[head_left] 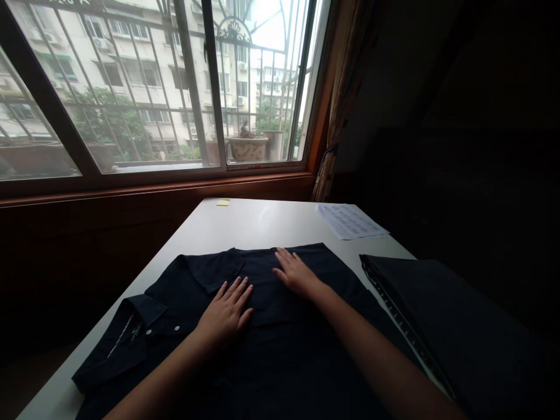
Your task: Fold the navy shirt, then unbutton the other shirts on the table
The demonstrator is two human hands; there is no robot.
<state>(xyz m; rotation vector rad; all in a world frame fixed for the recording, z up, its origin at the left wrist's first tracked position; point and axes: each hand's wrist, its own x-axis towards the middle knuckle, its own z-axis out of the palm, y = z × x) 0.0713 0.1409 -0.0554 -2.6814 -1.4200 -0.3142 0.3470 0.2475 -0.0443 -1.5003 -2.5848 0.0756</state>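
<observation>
A left hand (226,311) and right hand (296,273), both unclenched, rested palms down on a dark buttoned shirt (280,350) spread across a white worktop (280,224) near a window (149,87).

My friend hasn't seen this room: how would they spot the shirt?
In front of the window stands a white table. The shirt lies spread on it beneath the left hand and right hand. Unlike the dark item to its right, it shows a collar and two white buttons.

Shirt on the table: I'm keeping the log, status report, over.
Left hand, right hand: both palm-down on shirt, gripping nothing. Shirt spread out, collar at left. Papers lie beyond, apart from it.
</observation>
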